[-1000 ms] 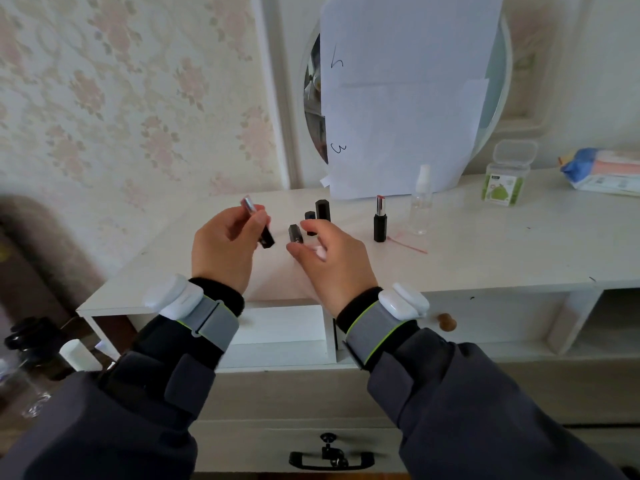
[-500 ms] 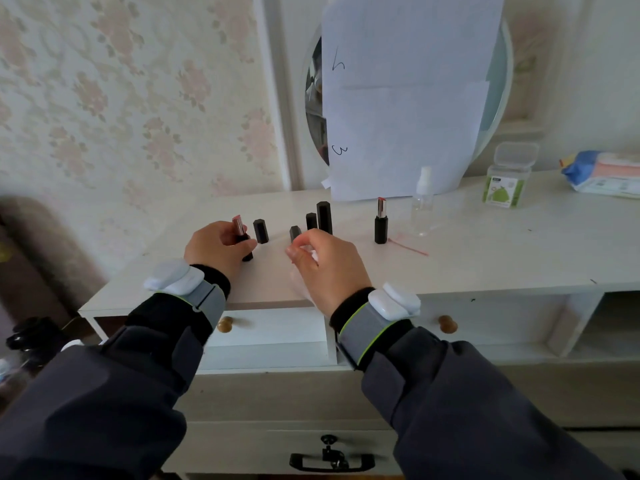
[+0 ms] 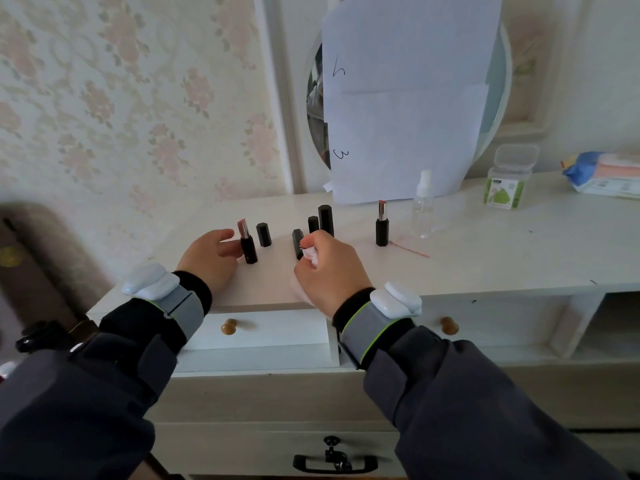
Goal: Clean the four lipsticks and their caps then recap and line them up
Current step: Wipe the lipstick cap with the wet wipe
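Faceted black caps (image 3: 263, 234) on glossy white surface (image 3: 485, 258); left hand (image 3: 211, 258) relaxed beside uncapped lipstick (image 3: 248, 245), right hand (image 3: 332, 271) pinching white wipe (image 3: 310, 254).

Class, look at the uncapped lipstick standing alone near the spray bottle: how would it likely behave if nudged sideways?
The uncapped lipstick is tall and narrow on a small base, so it probably tips easily. Its faceted black case may keep it from rolling far. The exposed bullet looks soft and would likely smear on the dresser top.
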`<state>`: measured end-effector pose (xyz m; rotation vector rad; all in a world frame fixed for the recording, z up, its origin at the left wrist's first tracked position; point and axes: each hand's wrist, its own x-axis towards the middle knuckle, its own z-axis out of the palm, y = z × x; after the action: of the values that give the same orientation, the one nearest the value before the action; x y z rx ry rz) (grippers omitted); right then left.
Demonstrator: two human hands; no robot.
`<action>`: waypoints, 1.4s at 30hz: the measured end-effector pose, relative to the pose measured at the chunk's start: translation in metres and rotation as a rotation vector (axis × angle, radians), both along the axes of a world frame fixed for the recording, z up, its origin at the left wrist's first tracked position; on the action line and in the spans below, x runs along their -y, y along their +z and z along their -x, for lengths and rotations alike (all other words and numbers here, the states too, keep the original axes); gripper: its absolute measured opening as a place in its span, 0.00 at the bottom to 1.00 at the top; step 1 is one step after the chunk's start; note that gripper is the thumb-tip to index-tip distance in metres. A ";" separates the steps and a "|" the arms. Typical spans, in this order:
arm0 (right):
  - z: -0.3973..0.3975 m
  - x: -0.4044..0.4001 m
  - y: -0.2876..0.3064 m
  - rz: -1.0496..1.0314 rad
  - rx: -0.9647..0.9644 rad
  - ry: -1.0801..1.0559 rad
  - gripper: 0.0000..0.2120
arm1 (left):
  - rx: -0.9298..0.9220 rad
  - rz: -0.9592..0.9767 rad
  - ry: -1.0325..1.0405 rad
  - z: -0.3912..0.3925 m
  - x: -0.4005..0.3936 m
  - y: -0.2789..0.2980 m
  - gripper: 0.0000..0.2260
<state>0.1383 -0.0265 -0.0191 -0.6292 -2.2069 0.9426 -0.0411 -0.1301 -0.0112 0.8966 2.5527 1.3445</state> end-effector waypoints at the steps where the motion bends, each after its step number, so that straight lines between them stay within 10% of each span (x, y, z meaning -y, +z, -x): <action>1: 0.000 -0.001 -0.001 -0.005 0.007 -0.001 0.16 | 0.064 -0.060 -0.011 0.005 0.001 -0.001 0.21; 7: 0.004 -0.002 -0.003 0.001 0.016 0.013 0.15 | 0.389 -0.326 -0.027 0.023 0.000 0.008 0.12; 15: 0.005 -0.004 -0.002 0.019 0.017 0.028 0.12 | -0.001 -0.065 -0.142 0.036 -0.020 0.007 0.20; 42: 0.009 -0.004 -0.008 -0.029 -0.068 0.010 0.10 | 0.091 -0.343 -0.174 0.056 -0.032 0.011 0.07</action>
<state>0.1293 -0.0223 -0.0272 -0.5656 -2.1615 0.9217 -0.0967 -0.0984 -0.0003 1.0542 2.1560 1.7516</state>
